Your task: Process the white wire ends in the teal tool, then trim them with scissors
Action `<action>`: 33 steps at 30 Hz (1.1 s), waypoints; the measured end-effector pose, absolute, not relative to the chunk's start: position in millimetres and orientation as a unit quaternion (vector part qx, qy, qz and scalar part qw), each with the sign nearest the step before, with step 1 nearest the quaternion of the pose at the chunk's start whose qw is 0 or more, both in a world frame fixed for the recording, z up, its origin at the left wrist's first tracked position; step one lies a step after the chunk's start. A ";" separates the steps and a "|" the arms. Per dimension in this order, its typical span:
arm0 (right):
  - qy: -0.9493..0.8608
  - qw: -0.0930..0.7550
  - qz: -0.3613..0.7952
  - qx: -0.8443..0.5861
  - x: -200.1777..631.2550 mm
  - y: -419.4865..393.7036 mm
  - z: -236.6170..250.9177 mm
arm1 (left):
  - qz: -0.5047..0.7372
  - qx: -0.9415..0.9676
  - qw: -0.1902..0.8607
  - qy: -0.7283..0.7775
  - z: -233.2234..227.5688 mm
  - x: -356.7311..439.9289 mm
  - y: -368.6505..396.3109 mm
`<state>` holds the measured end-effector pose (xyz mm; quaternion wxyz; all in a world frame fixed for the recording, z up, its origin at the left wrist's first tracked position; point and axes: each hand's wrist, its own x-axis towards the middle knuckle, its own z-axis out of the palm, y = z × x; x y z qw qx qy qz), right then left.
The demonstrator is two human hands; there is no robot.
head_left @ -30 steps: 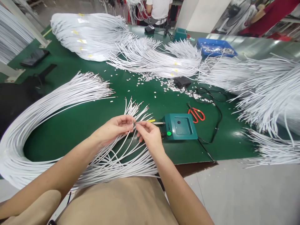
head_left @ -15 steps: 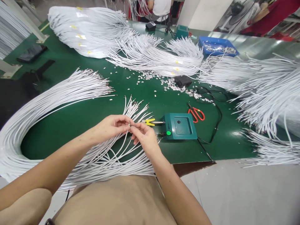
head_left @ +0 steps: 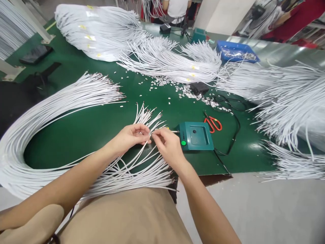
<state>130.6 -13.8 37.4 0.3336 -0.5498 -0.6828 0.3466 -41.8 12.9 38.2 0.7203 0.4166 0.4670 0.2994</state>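
A: What carries the work?
B: A green bench (head_left: 83,132), seen from the head camera. A long loop of white wires (head_left: 50,112) sweeps across its left side, and more white bundles (head_left: 167,61) lie along the far edge and at the right.

A: And the smaller items?
B: A blue tray (head_left: 237,52) at the far right; a teal box (head_left: 195,135) with a green button just right of the hands; red-handled scissors (head_left: 212,123) just beyond the box; a scatter of small metal pieces (head_left: 188,93) farther back.

A: Where are the hands?
B: The left hand (head_left: 129,137) and the right hand (head_left: 169,145) meet above a fanned sheaf of wire ends (head_left: 144,117) near the front edge.

A: How do the fingers stand?
B: Both sets are closed to a pinch, tips nearly touching. Between them they hold the end of a single wire (head_left: 150,134), which lies just left of the teal box; any fitting on that end is too small to tell.
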 end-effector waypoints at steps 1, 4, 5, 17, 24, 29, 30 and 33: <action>-0.724 0.301 0.270 -0.558 137.2 -12.1 39.2 | 0.310 0.402 0.724 0.467 34.8 -36.5 13.7; -0.777 0.211 0.124 -0.580 153.9 -6.4 43.7 | 0.324 0.396 0.723 0.464 26.4 -24.9 15.7; -0.784 0.189 0.095 -0.584 157.9 -4.9 44.4 | 0.323 0.400 0.722 0.462 24.7 -22.9 15.9; -0.841 0.075 0.067 -0.532 173.3 10.0 42.9 | 0.275 0.463 0.691 0.482 22.8 -22.0 19.4; -0.849 0.070 0.057 -0.520 173.3 8.5 40.7 | 0.295 0.436 0.684 0.505 17.0 -25.6 21.6; -0.849 0.086 0.063 -0.517 173.7 4.7 39.3 | 0.294 0.438 0.677 0.513 15.2 -22.3 20.7; -0.849 0.086 0.063 -0.517 173.8 4.9 38.8 | 0.295 0.437 0.675 0.516 15.1 -21.1 20.2; -0.849 0.084 0.058 -0.518 173.9 6.2 37.4 | 0.295 0.429 0.671 0.528 15.1 -17.7 18.6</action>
